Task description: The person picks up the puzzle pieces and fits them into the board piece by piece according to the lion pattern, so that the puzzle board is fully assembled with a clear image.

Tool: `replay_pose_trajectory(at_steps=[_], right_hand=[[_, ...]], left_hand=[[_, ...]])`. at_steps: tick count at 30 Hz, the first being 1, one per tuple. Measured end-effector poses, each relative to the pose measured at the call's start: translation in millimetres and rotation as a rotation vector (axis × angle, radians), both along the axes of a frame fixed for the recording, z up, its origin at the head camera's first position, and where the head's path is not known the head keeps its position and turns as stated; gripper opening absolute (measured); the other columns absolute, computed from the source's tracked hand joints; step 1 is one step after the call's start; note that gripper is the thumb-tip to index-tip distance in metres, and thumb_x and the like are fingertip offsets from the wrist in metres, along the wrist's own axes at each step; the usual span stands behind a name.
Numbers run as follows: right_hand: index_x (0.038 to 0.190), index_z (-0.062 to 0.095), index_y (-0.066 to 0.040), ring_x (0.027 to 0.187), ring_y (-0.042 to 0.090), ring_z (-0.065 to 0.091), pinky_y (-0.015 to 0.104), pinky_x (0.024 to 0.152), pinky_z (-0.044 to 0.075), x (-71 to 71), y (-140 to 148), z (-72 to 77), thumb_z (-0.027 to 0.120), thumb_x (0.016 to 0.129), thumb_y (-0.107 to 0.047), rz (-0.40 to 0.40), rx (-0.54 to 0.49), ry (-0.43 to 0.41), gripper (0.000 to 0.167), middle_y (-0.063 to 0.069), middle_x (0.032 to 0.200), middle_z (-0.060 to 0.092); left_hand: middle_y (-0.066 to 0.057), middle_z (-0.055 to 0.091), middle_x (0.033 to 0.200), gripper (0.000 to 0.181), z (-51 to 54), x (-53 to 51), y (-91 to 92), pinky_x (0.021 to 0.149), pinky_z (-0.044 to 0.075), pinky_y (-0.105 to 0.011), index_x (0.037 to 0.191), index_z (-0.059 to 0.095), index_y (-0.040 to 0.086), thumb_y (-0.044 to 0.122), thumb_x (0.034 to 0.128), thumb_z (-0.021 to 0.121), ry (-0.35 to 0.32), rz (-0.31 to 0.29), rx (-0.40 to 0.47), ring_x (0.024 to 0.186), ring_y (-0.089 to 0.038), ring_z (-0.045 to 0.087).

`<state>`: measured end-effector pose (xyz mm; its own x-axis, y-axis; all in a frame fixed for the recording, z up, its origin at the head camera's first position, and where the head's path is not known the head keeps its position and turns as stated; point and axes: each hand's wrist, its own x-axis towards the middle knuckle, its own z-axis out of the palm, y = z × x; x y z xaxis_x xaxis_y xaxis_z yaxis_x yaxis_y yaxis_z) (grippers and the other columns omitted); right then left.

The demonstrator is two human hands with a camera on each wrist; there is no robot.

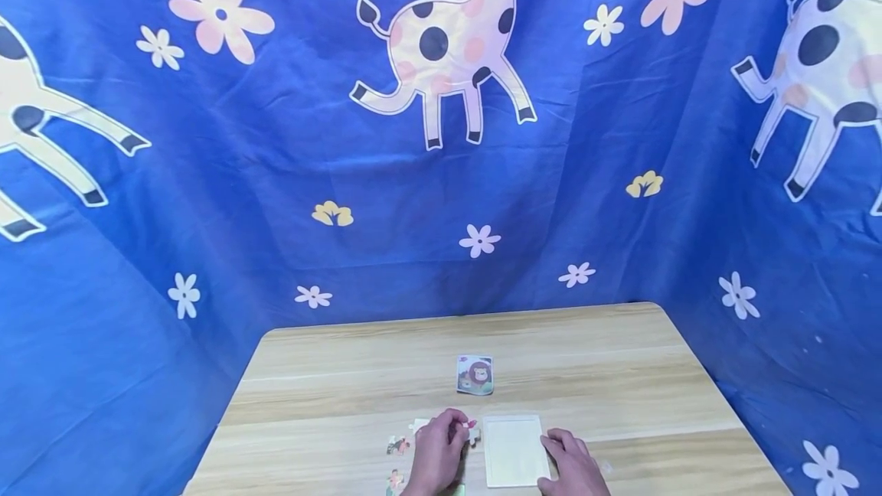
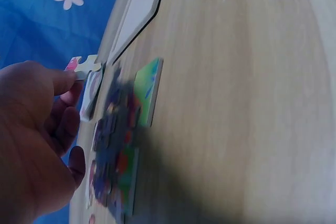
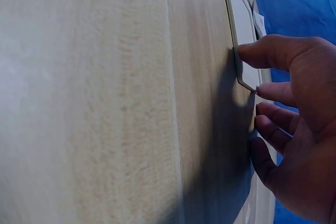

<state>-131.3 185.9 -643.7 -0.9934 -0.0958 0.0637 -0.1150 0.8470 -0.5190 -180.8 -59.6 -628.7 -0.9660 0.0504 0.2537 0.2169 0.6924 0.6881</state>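
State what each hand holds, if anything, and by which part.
The left hand pinches a puzzle piece by its edge. The right hand touches the white tray at its edge; grip unclear.

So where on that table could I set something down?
The widest bare stretch of table lies right of the lion card, beyond the white tray and the right hand. Another runs left of the card, beyond the loose pieces. It's crowded around the left hand, which pinches a puzzle piece, with the tray beside it and loose pieces close by.
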Motion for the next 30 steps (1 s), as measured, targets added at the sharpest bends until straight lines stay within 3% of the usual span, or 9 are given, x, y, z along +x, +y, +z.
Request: replay_pose_trajectory(at_steps=[8,15,20,26,30], right_hand=[[0.125,0.061,-0.002,0.117,0.034,0.051,0.055,0.087,0.047,-0.3,-2,1.4,0.077,0.061,-0.024,-0.002,-0.009,-0.006,0.069,0.008,0.129,0.054],[0.125,0.061,-0.001,0.117,0.035,0.05,0.056,0.088,0.046,-2.4,0,-1.8,0.077,0.061,-0.025,0.0,0.0,-0.022,0.07,0.008,0.129,0.054],[0.126,0.061,-0.002,0.117,0.034,0.051,0.055,0.088,0.046,-3.1,-2,-3.3,0.077,0.062,-0.026,0.002,0.009,-0.028,0.07,0.007,0.129,0.054],[0.125,0.061,-0.003,0.115,0.032,0.051,0.052,0.087,0.047,-3.6,-1,-2.1,0.077,0.062,-0.027,-0.001,0.035,-0.021,0.069,0.007,0.128,0.053],[0.126,0.06,-0.002,0.116,0.032,0.05,0.052,0.088,0.046,-3.8,-1,-0.4,0.076,0.063,-0.026,-0.001,0.021,-0.046,0.069,0.007,0.13,0.052]], left_hand=[[0.017,0.064,0.083,0.009,-2.3,-1.6,9.3,0.087,0.038,-0.039,0.09,0.063,0.026,0.019,0.0864,0.067,-0.101,-0.021,0.035,0.081,-0.001,0.057],[0.016,0.069,0.086,0.008,-4.4,-3.5,15.5,0.09,0.031,-0.051,0.089,0.064,0.027,0.021,0.0855,0.069,-0.065,-0.033,0.03,0.084,-0.004,0.063],[0.013,0.071,0.084,0.007,-8.0,-4.6,21.7,0.087,0.034,-0.048,0.088,0.065,0.028,0.023,0.0852,0.068,-0.038,-0.031,0.012,0.082,-0.005,0.062],[0.014,0.07,0.081,0.008,-12.6,-6.1,28.1,0.094,0.037,-0.053,0.088,0.066,0.025,0.019,0.0842,0.068,-0.015,-0.032,-0.022,0.081,-0.008,0.063],[0.014,0.069,0.081,0.007,-14.8,-7.8,31.1,0.087,0.034,-0.044,0.089,0.067,0.026,0.021,0.084,0.069,-0.037,-0.017,-0.043,0.083,-0.01,0.062]])
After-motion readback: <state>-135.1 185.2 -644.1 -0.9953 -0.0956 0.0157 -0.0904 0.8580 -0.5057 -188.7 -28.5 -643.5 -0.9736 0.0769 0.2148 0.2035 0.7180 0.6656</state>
